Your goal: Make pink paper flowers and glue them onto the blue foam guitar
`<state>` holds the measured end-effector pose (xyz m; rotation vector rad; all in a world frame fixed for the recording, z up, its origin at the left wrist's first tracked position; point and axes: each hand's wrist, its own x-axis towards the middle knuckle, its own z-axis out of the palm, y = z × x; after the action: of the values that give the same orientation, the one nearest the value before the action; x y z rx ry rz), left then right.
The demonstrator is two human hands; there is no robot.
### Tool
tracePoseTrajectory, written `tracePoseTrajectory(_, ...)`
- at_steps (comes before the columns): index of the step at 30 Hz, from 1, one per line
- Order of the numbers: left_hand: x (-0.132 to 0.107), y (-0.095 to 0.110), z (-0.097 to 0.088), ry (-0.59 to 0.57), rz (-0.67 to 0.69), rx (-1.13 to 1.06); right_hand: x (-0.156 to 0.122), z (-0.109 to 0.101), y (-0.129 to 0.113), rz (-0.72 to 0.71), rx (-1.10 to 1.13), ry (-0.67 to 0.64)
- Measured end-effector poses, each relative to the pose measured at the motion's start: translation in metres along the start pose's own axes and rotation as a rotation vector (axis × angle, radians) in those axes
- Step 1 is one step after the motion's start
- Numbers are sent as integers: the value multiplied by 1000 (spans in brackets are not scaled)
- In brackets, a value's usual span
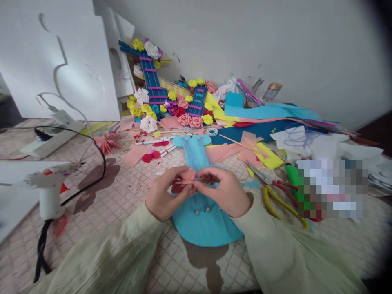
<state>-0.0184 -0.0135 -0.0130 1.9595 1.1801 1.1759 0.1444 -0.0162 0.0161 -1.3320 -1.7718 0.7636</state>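
Both my hands meet over a light blue guitar-shaped felt cutout [196, 222] lying flat on the table. My left hand [165, 194] and my right hand [223, 191] pinch a small folded pink felt piece [187, 176] between their fingertips, holding it just above the cutout's neck. Red scraps show under my fingers. Two small beads or pins sit on the cutout's body below my hands.
A white glue gun [49, 185] stands at left, its black cord trailing off the table; a power strip [50, 141] lies behind it. Scissors and yellow-handled pliers [275, 192] lie at right. Felt guitars with felt flowers [171, 104] and felt sheets [263, 116] crowd the back. White boards lean at left.
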Motion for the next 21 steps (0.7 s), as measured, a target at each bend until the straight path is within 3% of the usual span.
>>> tracePoseTrajectory(6, 1, 1, 1, 45, -50, -46, 1, 0, -1, -167, -67, -24)
tracePoseTrajectory(21, 5, 7, 0, 25, -95, -151, 3, -1, 0, -283, -182, -23)
